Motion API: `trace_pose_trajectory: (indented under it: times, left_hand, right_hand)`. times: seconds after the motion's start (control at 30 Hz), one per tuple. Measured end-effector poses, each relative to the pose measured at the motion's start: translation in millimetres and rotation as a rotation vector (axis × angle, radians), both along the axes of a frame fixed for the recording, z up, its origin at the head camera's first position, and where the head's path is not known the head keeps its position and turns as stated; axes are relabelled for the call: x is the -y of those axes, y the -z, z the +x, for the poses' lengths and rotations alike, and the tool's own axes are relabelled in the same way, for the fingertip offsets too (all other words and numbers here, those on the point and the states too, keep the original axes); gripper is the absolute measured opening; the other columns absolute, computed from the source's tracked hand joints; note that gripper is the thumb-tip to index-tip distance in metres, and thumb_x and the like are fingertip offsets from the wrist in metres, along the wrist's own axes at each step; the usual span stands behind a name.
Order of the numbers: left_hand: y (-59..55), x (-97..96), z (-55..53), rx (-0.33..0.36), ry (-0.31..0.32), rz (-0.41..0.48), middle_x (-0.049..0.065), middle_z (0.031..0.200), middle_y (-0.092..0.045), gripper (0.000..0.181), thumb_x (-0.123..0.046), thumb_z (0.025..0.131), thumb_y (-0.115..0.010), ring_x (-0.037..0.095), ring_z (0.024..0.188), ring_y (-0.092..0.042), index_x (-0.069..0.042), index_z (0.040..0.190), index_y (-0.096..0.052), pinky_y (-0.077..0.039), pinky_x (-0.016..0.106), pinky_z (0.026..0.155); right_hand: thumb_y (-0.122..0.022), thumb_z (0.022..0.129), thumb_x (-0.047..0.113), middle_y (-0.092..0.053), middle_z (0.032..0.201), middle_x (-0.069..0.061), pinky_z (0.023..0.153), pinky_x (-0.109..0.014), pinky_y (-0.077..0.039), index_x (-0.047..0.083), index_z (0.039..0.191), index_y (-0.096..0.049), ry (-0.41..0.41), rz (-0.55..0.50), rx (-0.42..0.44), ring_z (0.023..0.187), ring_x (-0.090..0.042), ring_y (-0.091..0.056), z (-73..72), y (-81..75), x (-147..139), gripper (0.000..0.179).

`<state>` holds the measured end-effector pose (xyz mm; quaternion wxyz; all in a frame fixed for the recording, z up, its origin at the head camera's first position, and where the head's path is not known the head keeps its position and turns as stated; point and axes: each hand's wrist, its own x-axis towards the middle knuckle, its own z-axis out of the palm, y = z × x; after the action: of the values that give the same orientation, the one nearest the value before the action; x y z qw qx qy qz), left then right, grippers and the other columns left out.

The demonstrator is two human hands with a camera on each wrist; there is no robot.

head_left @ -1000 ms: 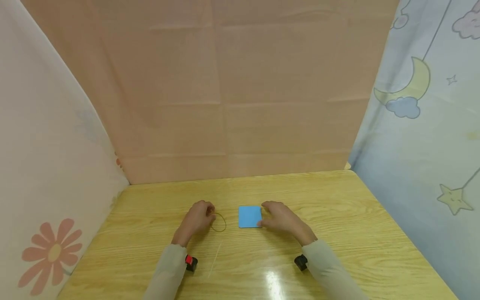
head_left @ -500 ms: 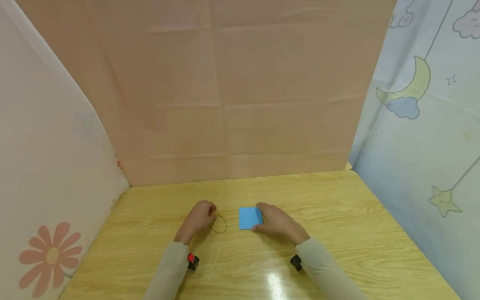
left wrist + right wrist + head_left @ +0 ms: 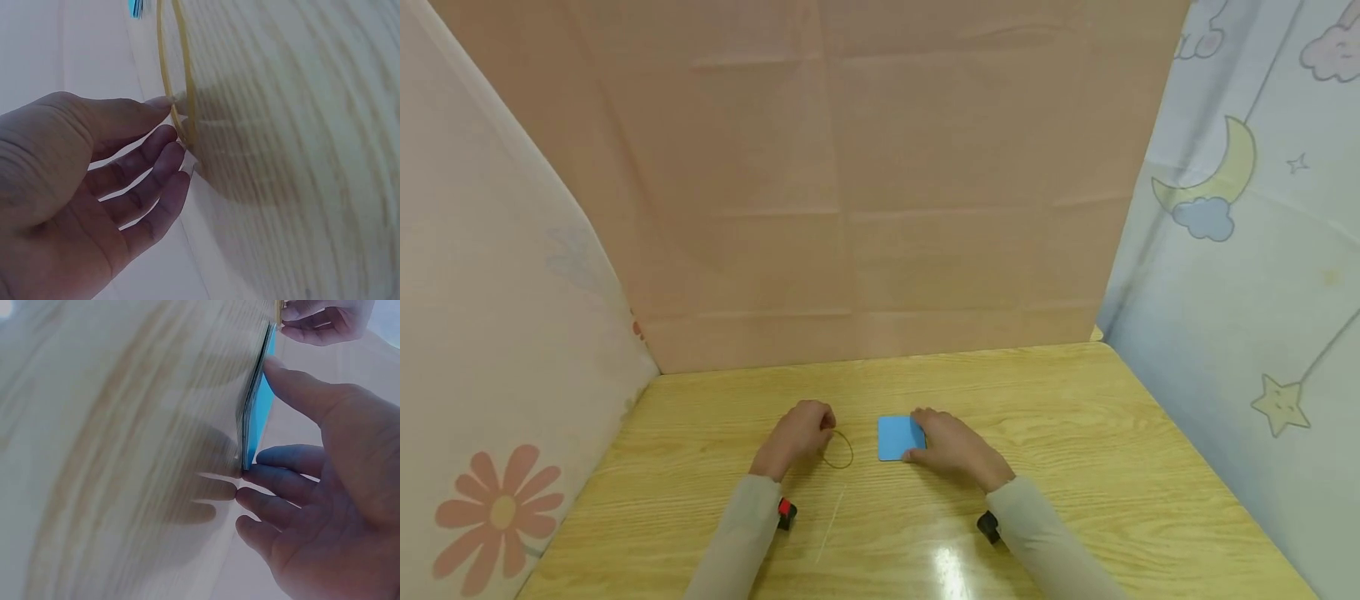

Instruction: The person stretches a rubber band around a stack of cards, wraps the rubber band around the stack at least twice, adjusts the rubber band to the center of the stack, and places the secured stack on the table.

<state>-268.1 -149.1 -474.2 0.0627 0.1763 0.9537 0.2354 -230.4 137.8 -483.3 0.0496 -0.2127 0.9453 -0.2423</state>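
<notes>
Cloth (image 3: 850, 167) in a peach tone fills the top centre of the head view, and a wood-grained table (image 3: 1037, 400) spans the lower part. Right of the lower centre, the right hand (image 3: 953, 443) is half closed, thumb and fingers curved round the right end of a blue square stack. Left of the lower centre, the left hand (image 3: 799, 432) has thumb and fingertips drawn together, pinching a thin yellow band. Between them, at lower centre, the blue square stack (image 3: 895, 438) lies flat, several layers showing at its edge. Smallest, the yellow band (image 3: 189, 69) loops out toward the stack, apart from it. The step in hand seems to be securing both; the next move likely calls for a firmer right-hand grasp, layers kept even
</notes>
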Motion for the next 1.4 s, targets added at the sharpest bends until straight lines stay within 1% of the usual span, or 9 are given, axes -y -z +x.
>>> trace_pose_trajectory:
  times: [0.13, 0.37, 0.57, 0.7, 0.87, 1.0, 1.07, 1.27, 1.4]
  left_hand:
    - [-0.7, -1.4, -1.8, -0.009, 0.002, -0.032, 0.007, 0.105, -0.075, 0.009, -0.006, 0.097, -0.074, 0.018, 0.092, -0.067, -0.005, 0.105, -0.077, -0.061, 0.043, 0.083]
    - [2.7, -1.0, -3.2, -0.006, -0.02, -0.032, 0.007, 0.107, -0.076, 0.009, -0.005, 0.098, -0.072, 0.018, 0.092, -0.068, -0.006, 0.104, -0.078, -0.061, 0.042, 0.083]
    - [3.3, -1.5, -3.8, -0.021, -0.015, -0.037, 0.007, 0.105, -0.077, 0.009, -0.006, 0.099, -0.07, 0.016, 0.088, -0.067, -0.007, 0.102, -0.079, -0.061, 0.042, 0.082]
    - [3.9, -2.0, -3.7, -0.006, -0.012, -0.056, 0.006, 0.103, -0.076, 0.011, -0.005, 0.101, -0.067, 0.015, 0.083, -0.064, -0.007, 0.099, -0.078, -0.06, 0.04, 0.078]
    - [4.1, -2.7, -1.7, -0.012, 0.01, -0.073, 0.006, 0.102, -0.075, 0.013, -0.003, 0.101, -0.065, 0.014, 0.08, -0.06, -0.006, 0.096, -0.077, -0.057, 0.036, 0.074]
    - [4.0, -3.4, -1.1, -0.033, 0.035, -0.087, 0.004, 0.095, -0.072, 0.015, -0.001, 0.101, -0.064, 0.013, 0.074, -0.054, -0.006, 0.09, -0.074, -0.051, 0.032, 0.068]
    - [3.7, -3.8, -1.2, -0.036, 0.035, -0.098, 0.003, 0.093, -0.071, 0.016, -0.002, 0.101, -0.064, 0.014, 0.073, -0.052, -0.007, 0.089, -0.074, -0.048, 0.032, 0.067]
    - [1.0, -3.9, -2.4, -0.033, 0.028, -0.119, 0.004, 0.098, -0.073, 0.017, -0.002, 0.101, -0.063, 0.014, 0.079, -0.057, -0.008, 0.091, -0.075, -0.055, 0.035, 0.072]
    - [1.5, -3.0, -3.5, -0.027, 0.025, -0.124, 0.005, 0.101, -0.074, 0.018, -0.001, 0.102, -0.061, 0.014, 0.081, -0.058, -0.008, 0.092, -0.075, -0.056, 0.037, 0.074]
  right_hand:
    - [-0.084, 0.092, 0.032, -0.071, 0.128, -0.016, 0.088, -0.043, -0.058, 0.001, 0.132, -0.065, 0.017, 0.009, -0.006, 0.1, -0.023, -0.067, 1.4, -1.6, 0, 0.054]
    - [-0.086, 0.089, 0.032, -0.071, 0.125, -0.011, 0.089, -0.043, -0.057, 0.0, 0.136, -0.063, 0.064, -0.02, 0.03, 0.1, -0.021, -0.063, 0.4, -2.3, 2, 0.061]
    - [-0.087, 0.088, 0.035, -0.065, 0.141, -0.014, 0.098, -0.047, -0.057, 0.001, 0.146, -0.058, 0.097, -0.011, 0.04, 0.116, -0.028, -0.065, -1.4, -0.5, 1, 0.073]
    - [-0.088, 0.087, 0.035, -0.063, 0.145, -0.015, 0.101, -0.048, -0.056, 0.001, 0.147, -0.057, 0.091, -0.006, 0.033, 0.121, -0.03, -0.065, -1.5, 0.4, 1, 0.075]
    - [-0.09, 0.085, 0.034, -0.061, 0.146, -0.017, 0.102, -0.05, -0.056, -0.001, 0.147, -0.056, 0.089, -0.004, 0.029, 0.123, -0.033, -0.064, -1.1, -0.5, 2, 0.079]
    - [-0.091, 0.084, 0.034, -0.06, 0.147, -0.017, 0.104, -0.052, -0.055, -0.002, 0.147, -0.056, 0.092, -0.018, 0.029, 0.125, -0.035, -0.062, -1.2, -2.1, 3, 0.081]
    - [-0.091, 0.084, 0.032, -0.06, 0.145, -0.018, 0.105, -0.053, -0.055, -0.003, 0.147, -0.057, 0.092, -0.033, 0.029, 0.125, -0.035, -0.062, -1.5, -2.1, 2, 0.08]
    - [-0.093, 0.081, 0.029, -0.063, 0.136, -0.017, 0.102, -0.051, -0.056, -0.004, 0.142, -0.061, 0.1, -0.07, 0.024, 0.118, -0.033, -0.062, -5.6, 1.3, 3, 0.076]
    - [-0.096, 0.077, 0.027, -0.064, 0.132, -0.016, 0.1, -0.05, -0.057, -0.003, 0.14, -0.064, 0.139, -0.101, 0.041, 0.117, -0.034, -0.061, -9.6, 3.6, 5, 0.076]
